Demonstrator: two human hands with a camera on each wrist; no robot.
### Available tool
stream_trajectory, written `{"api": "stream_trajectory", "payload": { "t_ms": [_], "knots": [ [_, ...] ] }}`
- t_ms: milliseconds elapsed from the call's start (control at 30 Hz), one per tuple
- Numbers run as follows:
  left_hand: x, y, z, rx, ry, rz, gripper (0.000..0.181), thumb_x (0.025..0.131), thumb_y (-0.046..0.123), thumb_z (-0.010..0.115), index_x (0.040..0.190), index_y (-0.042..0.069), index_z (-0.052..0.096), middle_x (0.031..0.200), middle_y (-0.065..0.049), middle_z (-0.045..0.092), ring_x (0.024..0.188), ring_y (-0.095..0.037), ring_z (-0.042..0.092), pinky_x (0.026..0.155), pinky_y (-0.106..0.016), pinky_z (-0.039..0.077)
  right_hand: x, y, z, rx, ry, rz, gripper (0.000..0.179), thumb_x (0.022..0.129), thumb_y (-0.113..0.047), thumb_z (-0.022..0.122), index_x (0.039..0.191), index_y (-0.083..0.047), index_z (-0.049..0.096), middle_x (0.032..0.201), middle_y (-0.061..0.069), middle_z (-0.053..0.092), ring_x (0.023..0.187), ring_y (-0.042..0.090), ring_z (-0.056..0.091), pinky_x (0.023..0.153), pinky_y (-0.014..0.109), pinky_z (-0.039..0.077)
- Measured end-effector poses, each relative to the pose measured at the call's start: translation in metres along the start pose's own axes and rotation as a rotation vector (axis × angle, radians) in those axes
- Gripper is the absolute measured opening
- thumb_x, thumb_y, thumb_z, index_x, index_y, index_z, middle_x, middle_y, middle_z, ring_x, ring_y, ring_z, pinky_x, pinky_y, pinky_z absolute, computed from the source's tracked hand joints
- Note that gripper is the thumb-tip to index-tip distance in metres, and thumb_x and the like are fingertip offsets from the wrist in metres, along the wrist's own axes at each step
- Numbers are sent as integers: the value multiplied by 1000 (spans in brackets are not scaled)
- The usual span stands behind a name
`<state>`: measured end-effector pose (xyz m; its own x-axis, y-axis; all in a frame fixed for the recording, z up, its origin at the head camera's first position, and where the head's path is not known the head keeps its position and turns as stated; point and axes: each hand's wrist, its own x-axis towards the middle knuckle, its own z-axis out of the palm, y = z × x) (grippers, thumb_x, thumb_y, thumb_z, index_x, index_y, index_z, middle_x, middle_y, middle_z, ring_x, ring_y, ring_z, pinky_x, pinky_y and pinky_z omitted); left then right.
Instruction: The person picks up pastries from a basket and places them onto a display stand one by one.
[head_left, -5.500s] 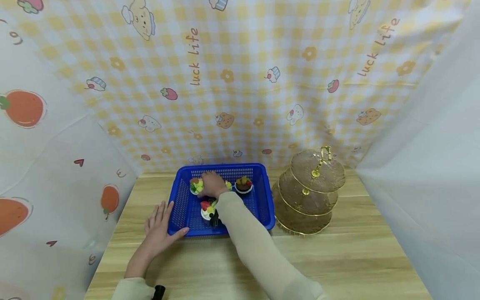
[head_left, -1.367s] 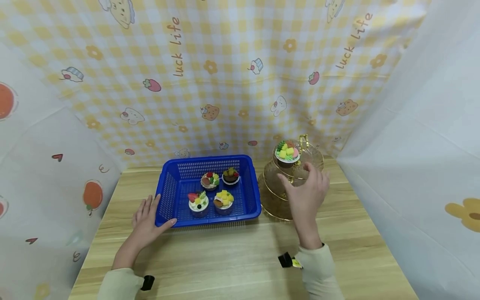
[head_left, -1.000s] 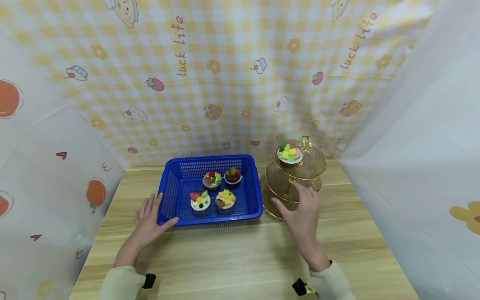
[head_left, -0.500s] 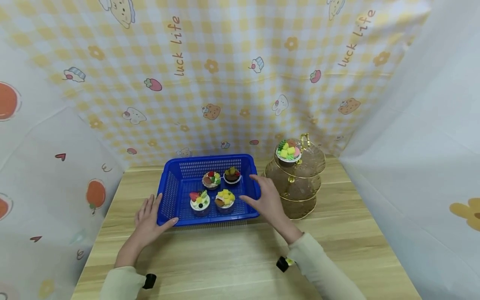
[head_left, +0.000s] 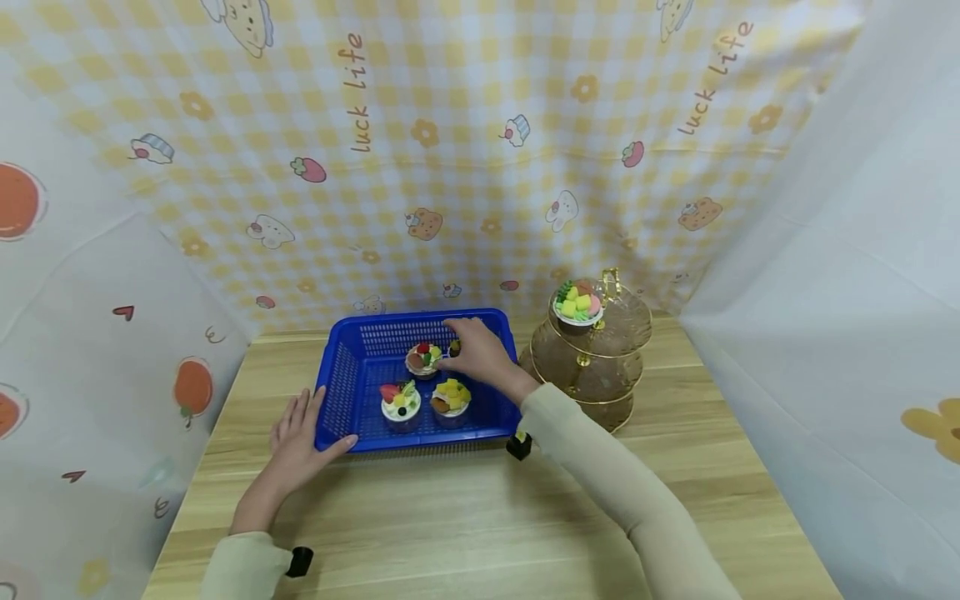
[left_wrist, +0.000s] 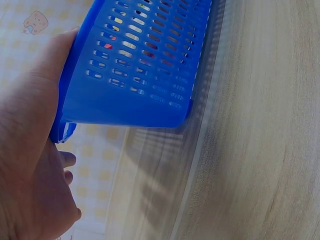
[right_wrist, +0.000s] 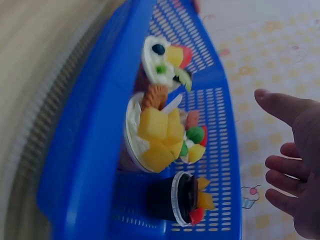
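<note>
The left hand [head_left: 297, 446] rests on the front left corner of a blue plastic basket [head_left: 339, 379], its thumb along the front rim and fingers spread at the left side. The right hand [head_left: 482, 357] hovers over the basket's back right part, thumb and fingers apart, holding nothing. Beneath it, a chocolate cupcake [right_wrist: 167, 199] with a fruit topping is mostly hidden in the head view. Nearby in the basket are a cupcake with yellow cubes [head_left: 451, 400], a strawberry-topped cupcake [head_left: 401, 407] and a mixed-fruit cupcake [head_left: 423, 361].
Right of the basket stands a three-tier brown transparent stand [head_left: 607, 375] with gold rims and a gold handle. A cupcake with green and yellow topping [head_left: 577, 307] sits on its top tier. A checked cloth [head_left: 480, 183] hangs behind the wooden table [head_left: 420, 525].
The cupcake with green and yellow topping was moved from the basket to the stand's top tier. The right hand then left the stand and moved left over the basket. The left hand stays put.
</note>
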<state>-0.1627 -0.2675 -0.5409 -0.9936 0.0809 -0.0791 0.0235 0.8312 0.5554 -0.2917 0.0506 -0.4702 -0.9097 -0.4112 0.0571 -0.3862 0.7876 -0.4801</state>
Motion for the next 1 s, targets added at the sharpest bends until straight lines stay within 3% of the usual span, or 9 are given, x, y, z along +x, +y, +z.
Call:
{"api": "stream_trajectory", "payload": {
  "t_ms": [100,200,367,667,833,1000],
  "knots": [
    [0,-1,-1,6,1,-3,109,86,59,65,160,14,-2,165,-27,-7,150,-51,-7,109,-78,-2,16,-2,6,-43,-27,-11,74,83,-46,77,144,-14,51,142,6,59,131,26,53,103,44,50],
    [-1,-2,-1,6,2,-4,109,87,58,65,160,13,-1,165,-27,-6,150,-51,-8,109,-78,-2,30,-1,14,-77,-49,-16,74,82,-49,77,142,-13,52,139,5,61,127,24,56,104,42,49],
    [-1,-2,0,-4,8,1,109,86,58,66,160,13,0,165,-28,-5,150,-51,-7,109,-78,-1,46,2,29,-108,-90,-13,75,82,-53,75,142,-12,53,139,5,62,127,22,58,116,40,39],
    [1,-2,3,-8,15,8,109,86,58,66,160,14,0,165,-27,-4,150,-51,-5,109,-77,-1,57,6,48,-180,-143,32,83,80,-55,76,146,-12,48,146,6,57,136,25,50,117,40,39],
    [1,-2,3,-3,22,6,109,86,59,66,160,13,1,165,-27,-3,149,-52,-3,109,-77,-1,61,8,58,-192,-161,57,70,82,-54,75,136,-14,56,136,4,63,134,24,53,121,39,33],
    [2,-2,4,1,27,8,108,86,58,66,160,14,1,165,-28,-2,149,-53,-2,110,-77,0,60,5,67,-203,-158,82,62,82,-54,74,129,-16,60,127,3,67,127,26,56,108,43,48]
  ]
}}
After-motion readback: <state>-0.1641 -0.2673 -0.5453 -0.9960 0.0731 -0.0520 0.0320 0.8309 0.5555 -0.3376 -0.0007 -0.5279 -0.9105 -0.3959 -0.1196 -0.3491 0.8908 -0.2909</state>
